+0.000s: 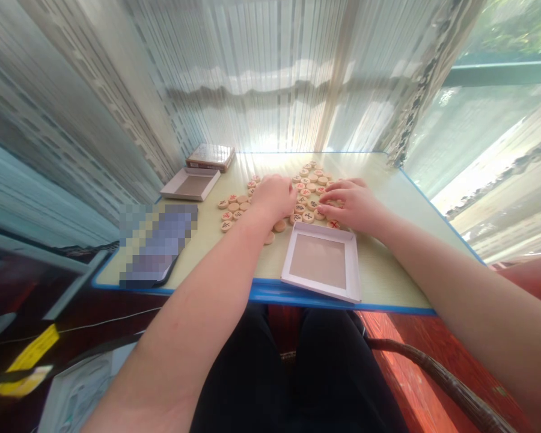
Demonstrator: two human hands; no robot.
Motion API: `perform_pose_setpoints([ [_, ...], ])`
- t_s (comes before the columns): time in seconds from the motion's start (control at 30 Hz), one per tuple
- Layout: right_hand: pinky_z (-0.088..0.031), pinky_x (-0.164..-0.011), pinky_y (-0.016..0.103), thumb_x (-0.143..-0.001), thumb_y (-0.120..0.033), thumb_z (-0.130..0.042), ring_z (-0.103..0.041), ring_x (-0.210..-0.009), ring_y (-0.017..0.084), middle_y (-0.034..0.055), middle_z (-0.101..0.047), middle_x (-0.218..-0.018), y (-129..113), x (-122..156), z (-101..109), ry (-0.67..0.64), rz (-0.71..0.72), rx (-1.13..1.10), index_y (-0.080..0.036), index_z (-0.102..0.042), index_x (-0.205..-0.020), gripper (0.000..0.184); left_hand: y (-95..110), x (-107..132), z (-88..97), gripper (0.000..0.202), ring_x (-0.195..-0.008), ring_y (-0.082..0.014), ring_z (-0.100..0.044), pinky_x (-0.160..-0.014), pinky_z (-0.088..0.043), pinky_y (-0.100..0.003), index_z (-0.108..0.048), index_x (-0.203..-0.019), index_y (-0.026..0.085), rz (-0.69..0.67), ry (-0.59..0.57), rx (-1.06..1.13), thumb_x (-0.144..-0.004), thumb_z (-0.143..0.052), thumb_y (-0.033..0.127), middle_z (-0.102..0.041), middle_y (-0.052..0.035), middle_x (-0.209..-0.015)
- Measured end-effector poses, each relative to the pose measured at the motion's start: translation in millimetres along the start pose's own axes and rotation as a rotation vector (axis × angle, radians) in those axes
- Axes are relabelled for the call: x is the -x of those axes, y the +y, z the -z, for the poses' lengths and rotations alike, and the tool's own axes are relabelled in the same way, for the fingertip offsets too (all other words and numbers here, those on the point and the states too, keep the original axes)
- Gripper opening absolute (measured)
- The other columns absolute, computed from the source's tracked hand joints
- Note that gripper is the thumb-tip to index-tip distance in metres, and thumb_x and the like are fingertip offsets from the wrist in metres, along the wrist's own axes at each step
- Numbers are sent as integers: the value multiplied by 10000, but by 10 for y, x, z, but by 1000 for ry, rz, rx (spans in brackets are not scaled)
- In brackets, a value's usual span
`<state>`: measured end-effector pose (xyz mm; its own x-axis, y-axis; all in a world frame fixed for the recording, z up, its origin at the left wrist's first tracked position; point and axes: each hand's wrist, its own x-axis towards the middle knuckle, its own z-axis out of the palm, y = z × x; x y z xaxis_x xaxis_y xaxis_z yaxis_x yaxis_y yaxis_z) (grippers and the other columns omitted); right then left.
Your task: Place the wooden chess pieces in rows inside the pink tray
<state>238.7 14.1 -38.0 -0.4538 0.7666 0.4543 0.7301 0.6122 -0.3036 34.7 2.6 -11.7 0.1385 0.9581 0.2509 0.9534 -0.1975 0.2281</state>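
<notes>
We see our left hand curled over a loose spread of round wooden xiangqi pieces on a blue-edged counter; we cannot tell if its grip holds one. Our right hand is open, its fingers curved against the pieces. A white cardboard tray sits just nearer us, with a second tray and a brown box farther left.
</notes>
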Motion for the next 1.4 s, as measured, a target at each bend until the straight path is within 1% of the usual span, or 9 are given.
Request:
perform_pose_setpoints([
  [0.17,-382,-978,522,-772,-461,-631,-547,-1036,296,71,-670,-975,36,-17,-14,15,-6,-1,-255,-741,-801,235,12,7,15,328,-1024,-268,-558,-900,-448,-384,-680,-982,177,22,-20,-12,-891,-416,348,-627,-117,-1059],
  [0.27,-415,-934,534,-754,-425,-657,-548,-1021,314,83,-659,-945,68,-24,-7,54,-50,-6,-254,-725,-915,245,10,7,5,349,-1046,-261,-560,-917,-440,-378,-666,-1053,176,22,-31,19,-900,-407,353,-617,-117,-1115],
  [0.43,-424,-919,564,-759,-408,-661,-557,-1029,342,108,-667,-973,108,-50,32,88,-94,-34,-247,-677,-1106,383,-15,4,-29,430,-1148,-236,-532,-997,-393,-350,-566,-1261,185,-80,-24,100,-929,-366,373,-581,-95,-1265],
  [0.67,-458,-911,496,-815,-420,-574,-594,-1032,317,102,-704,-1006,132,-72,23,35,-120,-24,-224,-704,-1096,367,-19,33,-30,472,-1178,-256,-526,-990,-402,-359,-514,-1314,162,-30,-83,74,-925,-371,389,-544,-125,-1329],
  [0.77,-431,-979,490,-848,-387,-529,-563,-1126,305,105,-675,-1146,99,-84,-2,12,-76,-10,-205,-683,-1148,383,-7,34,-25,471,-1166,-264,-535,-969,-420,-366,-522,-1299,159,-21,-92,48,-927,-356,395,-546,-129,-1325],
  [0.93,-285,-1118,495,-908,-419,-438,-346,-1361,286,34,-466,-1441,43,-111,-16,-145,38,31,-247,-572,-1304,452,25,27,-6,444,-1092,-267,-584,-918,-454,-377,-547,-1242,174,-14,-129,-22,-932,-329,405,-613,-127,-1217],
  [1.03,-284,-1110,502,-929,-467,-367,-339,-1360,296,31,-506,-1409,25,-111,9,-230,12,78,-237,-549,-1325,493,37,29,0,431,-1083,-259,-592,-912,-459,-369,-553,-1221,183,-16,-132,-57,-934,-326,411,-626,-118,-1192],
  [1.2,-356,-1052,467,-912,-463,-403,-493,-1203,283,75,-643,-1215,-9,-94,51,-180,79,111,-212,-651,-1170,437,31,35,14,424,-1068,-245,-598,-901,-465,-348,-578,-1193,191,3,-125,-66,-930,-333,416,-637,-107,-1178],
  [1.4,-318,-1084,463,-906,-474,-419,-435,-1279,285,75,-546,-1361,-22,-87,31,-159,119,97,-207,-617,-1241,472,25,27,41,405,-1026,-243,-609,-895,-464,-348,-623,-1134,207,16,-132,-64,-922,-351,420,-661,-96,-1120],
])
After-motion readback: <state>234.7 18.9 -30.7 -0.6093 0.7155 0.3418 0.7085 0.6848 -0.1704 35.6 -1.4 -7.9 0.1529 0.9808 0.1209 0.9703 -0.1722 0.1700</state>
